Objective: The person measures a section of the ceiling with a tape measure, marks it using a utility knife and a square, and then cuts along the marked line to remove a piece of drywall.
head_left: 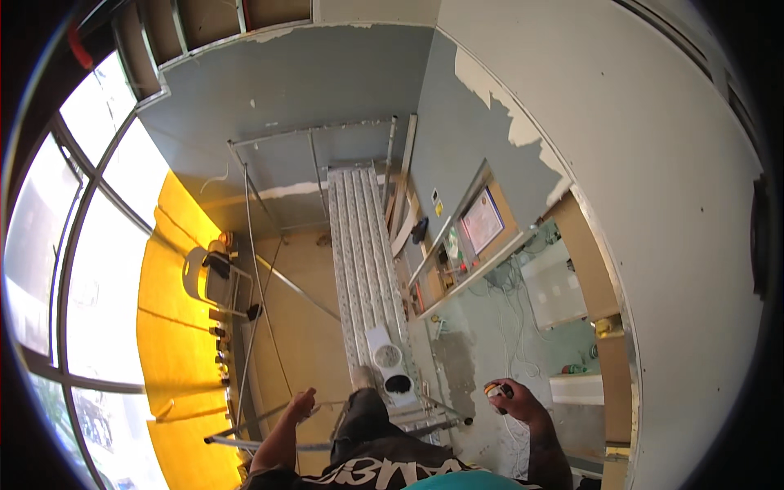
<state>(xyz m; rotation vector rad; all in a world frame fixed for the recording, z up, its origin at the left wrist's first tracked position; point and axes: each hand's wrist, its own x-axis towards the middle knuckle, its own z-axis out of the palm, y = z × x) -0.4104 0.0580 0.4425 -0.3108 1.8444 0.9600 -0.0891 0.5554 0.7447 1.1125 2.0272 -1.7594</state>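
The right hand [527, 403] is raised away from the body, fingers curled about a small round case [492, 390] in orange, white and dark tones, perhaps a tape measure. The left hand [302, 403] is out on the other side, well apart, its fingers drawn in; whether it pinches anything thin, I cannot tell. The case touches nothing but the right hand, with the floor [482, 314] showing far below it.

The step in hand seems to be handling the case from up on the scaffold. Using it would likely call for firm footing first, then for freeing the left hand if that does hold something.

Just ahead, a pale shoe [362, 376] is at the left edge of a ribbed metal plank [359, 261]. On the plank, near the shoe, are a white tub [387, 356] and, just beside it, a round black shape [398, 384], its kind unclear. These two narrow the way forward and could be kicked. Scaffold rails [310, 130] bound the far end, and thin braces cross at the left.

Farther out, a chair [219, 288] with a dark cloth [216, 263] is by a yellow sheet [175, 327] along the windows [106, 302]. To the right, loose cables [506, 279] trail on the floor, beyond a low partition a framed poster [483, 220] shows, and the grey wall [302, 82] has ragged pale edges.
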